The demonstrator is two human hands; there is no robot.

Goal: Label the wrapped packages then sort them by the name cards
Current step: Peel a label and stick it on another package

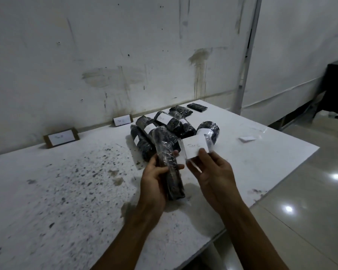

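My left hand (154,180) grips a long dark package wrapped in clear film (169,164), lifted above the table with no label showing on it. My right hand (213,174) pinches a white paper label (195,149) with handwriting, held just right of that package. Behind them lies a pile of several wrapped dark packages (164,129), most bearing white labels. Two name cards stand by the wall: one on the left (61,137), one further right (123,120).
The white table (66,191) is speckled with dark stains. Two flat dark packets (197,107) lie at its far corner. Loose white slips and a clear sheet (247,138) sit near the right edge. Beyond that edge is tiled floor (310,191).
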